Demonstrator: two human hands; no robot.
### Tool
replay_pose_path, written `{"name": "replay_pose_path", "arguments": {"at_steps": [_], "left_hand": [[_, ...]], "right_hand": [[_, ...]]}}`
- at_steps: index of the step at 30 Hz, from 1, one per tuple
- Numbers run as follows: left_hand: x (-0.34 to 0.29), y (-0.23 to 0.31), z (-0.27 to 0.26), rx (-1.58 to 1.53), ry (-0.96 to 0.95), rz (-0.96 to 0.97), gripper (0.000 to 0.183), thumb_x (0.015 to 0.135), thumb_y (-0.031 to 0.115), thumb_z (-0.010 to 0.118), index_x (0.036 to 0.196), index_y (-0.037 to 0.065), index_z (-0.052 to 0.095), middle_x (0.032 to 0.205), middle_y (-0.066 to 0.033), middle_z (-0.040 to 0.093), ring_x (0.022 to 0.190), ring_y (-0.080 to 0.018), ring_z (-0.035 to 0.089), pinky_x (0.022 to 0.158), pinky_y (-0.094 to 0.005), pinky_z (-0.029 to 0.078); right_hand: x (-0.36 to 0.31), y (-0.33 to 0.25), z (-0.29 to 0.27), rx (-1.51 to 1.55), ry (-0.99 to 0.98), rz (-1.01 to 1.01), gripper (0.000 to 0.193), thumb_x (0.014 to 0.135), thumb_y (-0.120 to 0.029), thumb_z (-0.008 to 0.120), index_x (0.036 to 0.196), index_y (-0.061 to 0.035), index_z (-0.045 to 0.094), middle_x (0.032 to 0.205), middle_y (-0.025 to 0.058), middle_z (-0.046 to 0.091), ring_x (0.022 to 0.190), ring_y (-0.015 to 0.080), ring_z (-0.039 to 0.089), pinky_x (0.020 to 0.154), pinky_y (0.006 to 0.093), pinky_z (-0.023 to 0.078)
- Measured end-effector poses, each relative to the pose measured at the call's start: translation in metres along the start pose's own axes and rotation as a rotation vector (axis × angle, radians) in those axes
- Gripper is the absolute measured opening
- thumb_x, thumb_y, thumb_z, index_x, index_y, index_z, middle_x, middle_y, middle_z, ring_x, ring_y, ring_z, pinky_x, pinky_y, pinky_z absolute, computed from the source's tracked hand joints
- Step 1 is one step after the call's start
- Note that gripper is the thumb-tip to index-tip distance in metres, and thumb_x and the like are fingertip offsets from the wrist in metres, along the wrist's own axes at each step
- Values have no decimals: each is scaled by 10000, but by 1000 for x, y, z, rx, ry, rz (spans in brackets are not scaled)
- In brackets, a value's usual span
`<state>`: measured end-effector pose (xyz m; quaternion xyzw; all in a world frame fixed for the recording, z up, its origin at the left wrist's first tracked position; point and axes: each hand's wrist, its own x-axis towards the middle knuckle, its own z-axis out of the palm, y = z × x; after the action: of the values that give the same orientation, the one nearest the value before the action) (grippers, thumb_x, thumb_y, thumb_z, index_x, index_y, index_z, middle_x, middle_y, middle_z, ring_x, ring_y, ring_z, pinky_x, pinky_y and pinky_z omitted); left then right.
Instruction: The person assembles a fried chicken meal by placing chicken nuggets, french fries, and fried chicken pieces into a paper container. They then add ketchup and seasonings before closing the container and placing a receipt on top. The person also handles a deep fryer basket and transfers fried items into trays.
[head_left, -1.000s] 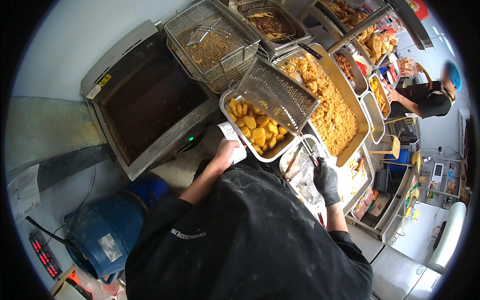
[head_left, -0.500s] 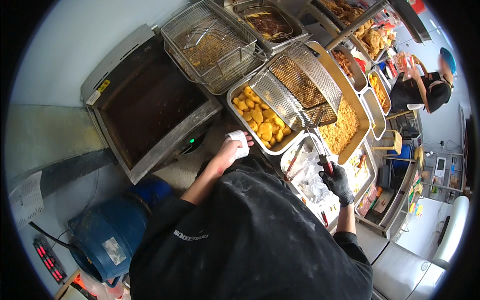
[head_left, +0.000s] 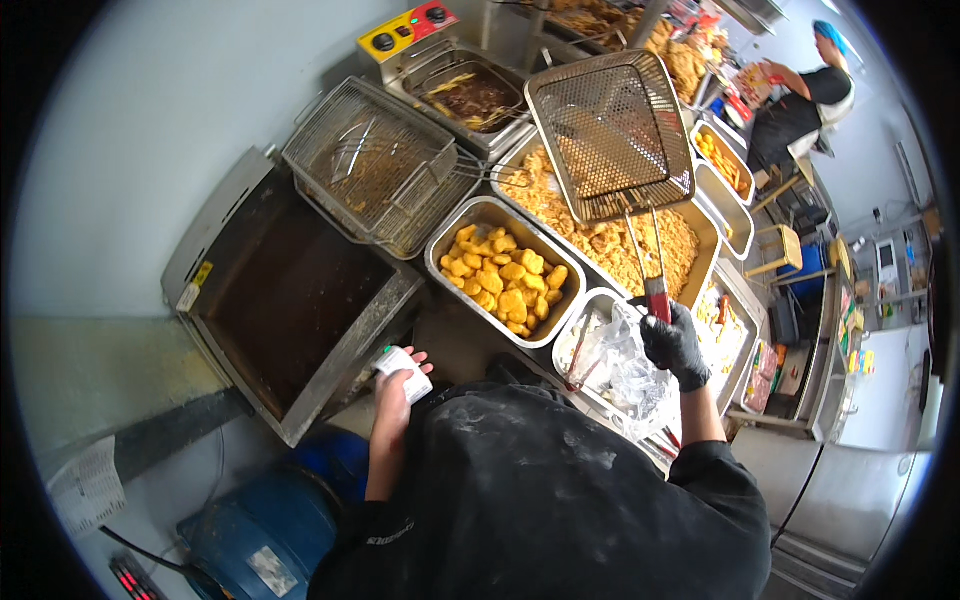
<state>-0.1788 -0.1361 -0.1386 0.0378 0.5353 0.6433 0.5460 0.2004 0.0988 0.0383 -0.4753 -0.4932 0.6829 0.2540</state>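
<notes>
My gloved right hand [head_left: 677, 350] is closed around the red-gripped handle of a perforated metal fry basket [head_left: 610, 135]. The basket hangs tilted over a long steel tray of golden crumbly fried pieces [head_left: 655, 245], and nothing shows inside it. Bare, my left hand [head_left: 393, 400] curls around a small white printed item [head_left: 408, 375], apparently folded paper; its exact kind is unclear. That hand is beside the flat dark griddle-like unit [head_left: 300, 285]. Between my hands, farther off, golden nuggets [head_left: 505, 280] fill a steel pan [head_left: 560, 322].
Wire baskets [head_left: 370, 165] rest left of a fryer [head_left: 470, 100] with dark oil. A tray with clear plastic bags [head_left: 635, 370] and tongs lies by my right hand. Blue barrels [head_left: 265, 520] stand at lower left. A co-worker [head_left: 805, 95] stands at far right.
The fry basket has lifted and swung away from the nugget pan, uncovering it. My left hand, still holding the white item, has moved left and nearer my body. The view has shifted.
</notes>
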Motion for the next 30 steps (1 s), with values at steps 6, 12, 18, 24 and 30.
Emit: {"name": "replay_pose_path", "arguments": {"at_steps": [6,12,18,24,30], "left_hand": [[-11,29,15,-73,58,79,532,840,19,462,1369,-35,455,1235,-219,614,1051,-325,656,901,-406,517],[-14,36,46,-55,-8,110,543,822,33,483,1363,-12,460,1173,-201,635,998,-317,663,883,-419,520],[-12,35,77,-9,-38,22,512,802,-3,491,1313,-35,477,1124,-211,644,954,-350,669,871,-432,527],[-5,38,99,54,-135,-15,485,804,-26,477,1287,-55,470,1110,-231,639,946,-369,675,853,-443,540],[-1,40,125,111,-168,-33,456,828,-17,479,1283,-45,470,1134,-231,630,954,-376,674,849,-447,536]], "right_hand": [[11,20,-26,428,84,-33,389,976,-201,576,1307,-1,527,654,-27,455,425,60,377,378,227,311],[7,65,-72,712,188,16,356,1019,-200,507,1331,-27,505,655,-53,404,476,44,363,405,192,293],[-13,104,-98,967,135,85,369,1026,-175,479,1362,-24,481,655,-27,405,479,70,348,407,203,300],[-27,94,-94,963,152,5,406,1014,-183,499,1385,-23,466,608,-39,371,423,75,308,394,215,268],[-41,30,-106,764,315,-193,318,991,-242,566,1263,-78,558,616,-56,415,424,50,333,370,213,293]]}}
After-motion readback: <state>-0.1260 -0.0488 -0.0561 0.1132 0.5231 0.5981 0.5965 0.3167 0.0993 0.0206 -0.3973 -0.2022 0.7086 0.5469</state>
